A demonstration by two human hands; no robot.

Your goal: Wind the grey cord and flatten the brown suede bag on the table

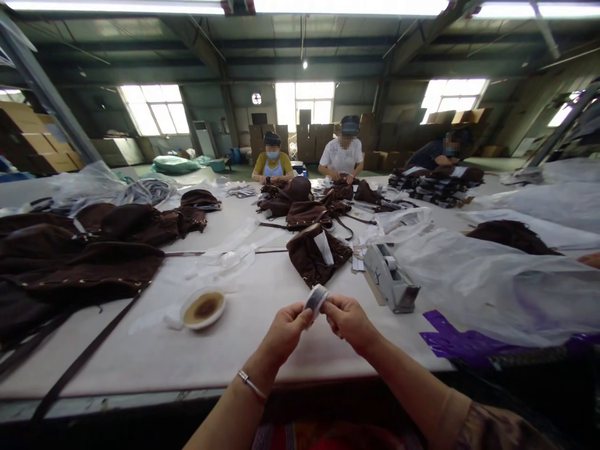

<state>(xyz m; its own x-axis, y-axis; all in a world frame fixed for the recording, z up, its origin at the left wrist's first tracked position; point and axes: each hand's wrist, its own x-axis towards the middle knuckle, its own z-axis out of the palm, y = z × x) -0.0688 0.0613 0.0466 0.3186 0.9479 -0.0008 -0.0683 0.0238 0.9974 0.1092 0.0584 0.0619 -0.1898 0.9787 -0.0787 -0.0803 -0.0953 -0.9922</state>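
both hands are up together over the near edge of the table [262, 350], pinching one small grey-white tag or folded label [317, 298] between them. left hand [285, 331] has it by thumb and fingertips from about 8 o'clock, right hand [347, 320] closes on it from 4 o'clock, fingers curled in tight. looks like the sort-out-the-tag stage, maybe peeling or unfolding it. i'd guess next comes a careful thumbnail grip on an edge, but that's only my read. the brown pouch [317, 253] sits at 12 o'clock just past the hands, tape dispenser [390, 279] at 2 o'clock, small dish [203, 307] out at 9. can't make out any print on the tag, and the right forearm gets cut off at the bottom.
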